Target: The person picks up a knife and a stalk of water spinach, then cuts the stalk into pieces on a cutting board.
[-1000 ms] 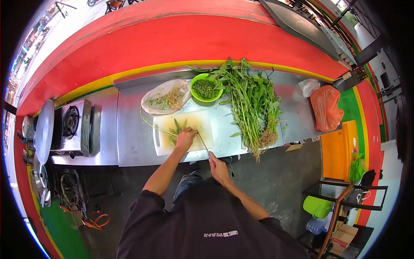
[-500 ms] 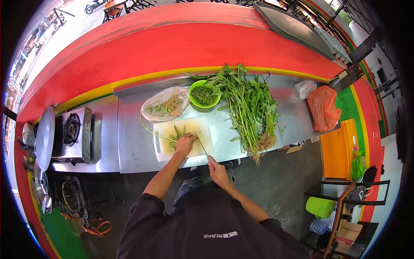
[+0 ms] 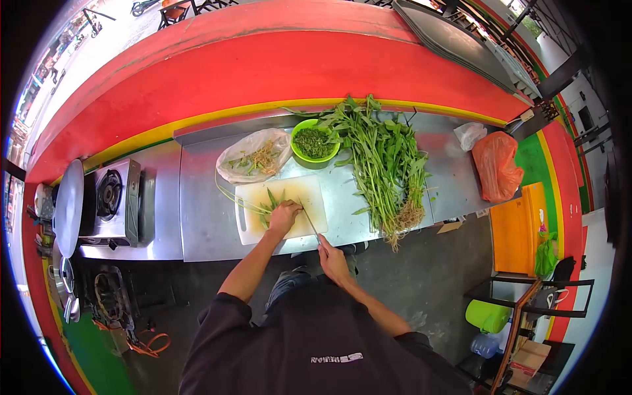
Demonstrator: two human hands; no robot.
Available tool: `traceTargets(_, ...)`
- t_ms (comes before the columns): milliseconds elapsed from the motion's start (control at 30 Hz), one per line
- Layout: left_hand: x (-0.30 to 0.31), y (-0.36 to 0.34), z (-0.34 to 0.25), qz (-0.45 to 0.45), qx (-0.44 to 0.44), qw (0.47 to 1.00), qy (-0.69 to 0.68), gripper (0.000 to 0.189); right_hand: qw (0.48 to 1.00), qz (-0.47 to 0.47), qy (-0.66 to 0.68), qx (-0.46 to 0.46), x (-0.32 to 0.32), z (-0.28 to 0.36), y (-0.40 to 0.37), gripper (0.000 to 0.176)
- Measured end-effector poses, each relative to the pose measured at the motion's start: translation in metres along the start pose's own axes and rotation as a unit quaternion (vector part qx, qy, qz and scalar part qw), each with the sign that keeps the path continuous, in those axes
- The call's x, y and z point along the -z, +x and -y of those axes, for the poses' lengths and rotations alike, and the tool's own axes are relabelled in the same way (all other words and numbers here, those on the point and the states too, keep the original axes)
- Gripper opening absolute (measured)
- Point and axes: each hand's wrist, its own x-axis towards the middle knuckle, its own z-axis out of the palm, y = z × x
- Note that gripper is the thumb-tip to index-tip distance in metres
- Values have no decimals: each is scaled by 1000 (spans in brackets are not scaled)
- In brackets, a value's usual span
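On the white cutting board (image 3: pixel 250 227), my left hand (image 3: pixel 284 217) is closed around a small bunch of leafy greens (image 3: pixel 266 209), whose leaves and pale stems stick out to its left. My right hand (image 3: pixel 334 262) grips the handle of a knife (image 3: pixel 309 216) at the board's near edge. The blade points away from me and lies close to the fingertips of my left hand. Beyond the board stands a green bowl (image 3: pixel 316 162) of finely chopped greens (image 3: pixel 313 142). Left of it lies a clear plastic bag (image 3: pixel 230 170) with roots and stem scraps (image 3: pixel 263 160).
A large pile of long-stemmed greens with roots (image 3: pixel 385 168) covers the steel counter (image 3: pixel 207 217) right of the board. Further right sits an orange plastic bag (image 3: pixel 496 168). At the left is a gas stove (image 3: pixel 117 197). A red wall (image 3: pixel 276 69) borders the far side.
Both hands keep nearly the same place, with the knife still beside the left fingertips. The view has shifted very slightly.
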Motion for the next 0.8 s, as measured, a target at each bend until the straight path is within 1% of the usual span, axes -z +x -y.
traceTargets(33, 0, 0, 0, 1, 1, 1000, -1, 10, 1000, 1, 0, -2, -1, 0, 2, 41)
traceTargets(100, 2, 1, -2, 4, 0, 1000, -6, 10, 999, -21, -6, 30, -4, -2, 7, 41)
traceTargets(233, 4, -2, -4, 2, -6, 1000, 4, 11, 1000, -6, 1, 13, -4, -1, 9, 41)
traceTargets(300, 1, -4, -3, -22, -13, 1000, 18, 11, 999, -21, 41, 14, -1, 0, 1, 41)
traceTargets(400, -3, -3, 1, -24, -10, 1000, 6, 11, 998, -39, 28, 39, 0, 0, -3, 42)
traceTargets(433, -6, -2, 3, -23, -11, 1000, 4, 11, 998, -40, 26, 38, 2, 1, -3, 42)
traceTargets(500, -7, -1, 7, -18, -13, 1000, -2, 11, 1000, 15, 4, -22, 5, 5, 0, 42)
traceTargets(533, -7, -2, 8, -17, -13, 1000, -2, 11, 1000, 15, 4, -23, 2, 3, 3, 42)
traceTargets(733, 0, -3, 1, -11, -12, 1000, -9, 10, 1000, -18, 17, 18, -7, 3, 13, 41)
traceTargets(800, -1, -4, -1, -37, 0, 999, 0, 9, 999, -23, 30, 15, -4, 8, 5, 40)
